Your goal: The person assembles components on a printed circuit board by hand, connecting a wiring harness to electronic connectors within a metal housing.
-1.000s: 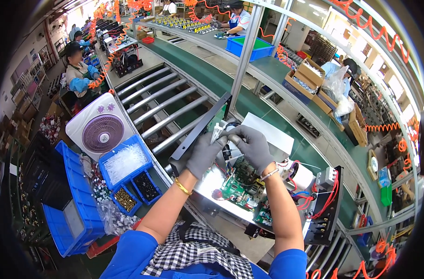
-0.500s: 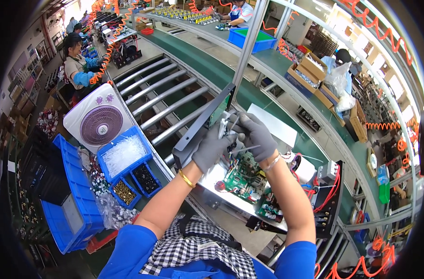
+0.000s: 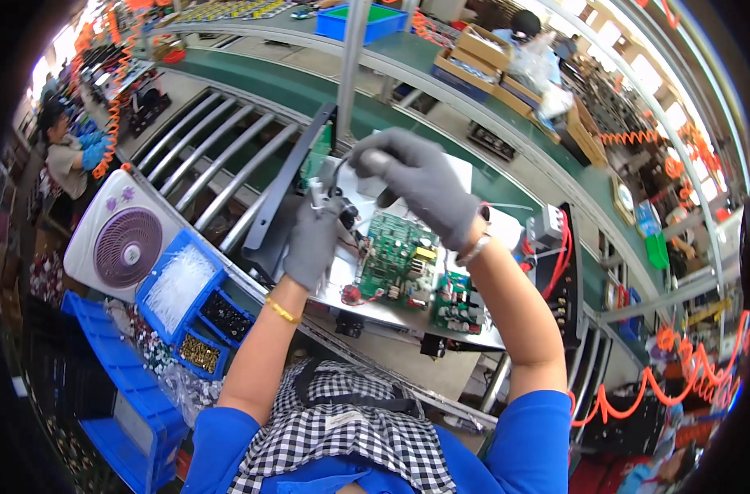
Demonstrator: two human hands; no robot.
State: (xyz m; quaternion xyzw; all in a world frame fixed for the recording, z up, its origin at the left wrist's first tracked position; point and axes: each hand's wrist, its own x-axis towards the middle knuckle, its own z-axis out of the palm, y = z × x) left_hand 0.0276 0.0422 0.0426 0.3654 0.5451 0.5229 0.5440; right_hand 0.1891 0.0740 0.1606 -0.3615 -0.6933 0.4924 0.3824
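My left hand (image 3: 313, 243), in a grey glove, is closed around a small white connector (image 3: 316, 191) with dark wires beside it. Up and to the right, my right hand (image 3: 424, 181), gloved alike, is slightly blurred with its fingers curled together; what they hold, if anything, is hidden. Beneath both hands lies an opened metal unit with a green circuit board (image 3: 389, 251), and a smaller green board (image 3: 460, 303) sits to the right. The unit's dark upright panel (image 3: 286, 193) stands just left of my left hand.
A metal roller conveyor (image 3: 218, 165) runs at the left. Near it are a purple-and-white fan panel (image 3: 120, 235), a blue bin of white strips (image 3: 180, 284) and small bins of screws (image 3: 200, 352). A metal post (image 3: 352, 74) rises behind the unit. A co-worker (image 3: 66, 156) stands far left.
My hands have drawn apart, the right one lifting up and away from the left. More of the green board shows. The whole view has swung, so the surroundings sit further left.
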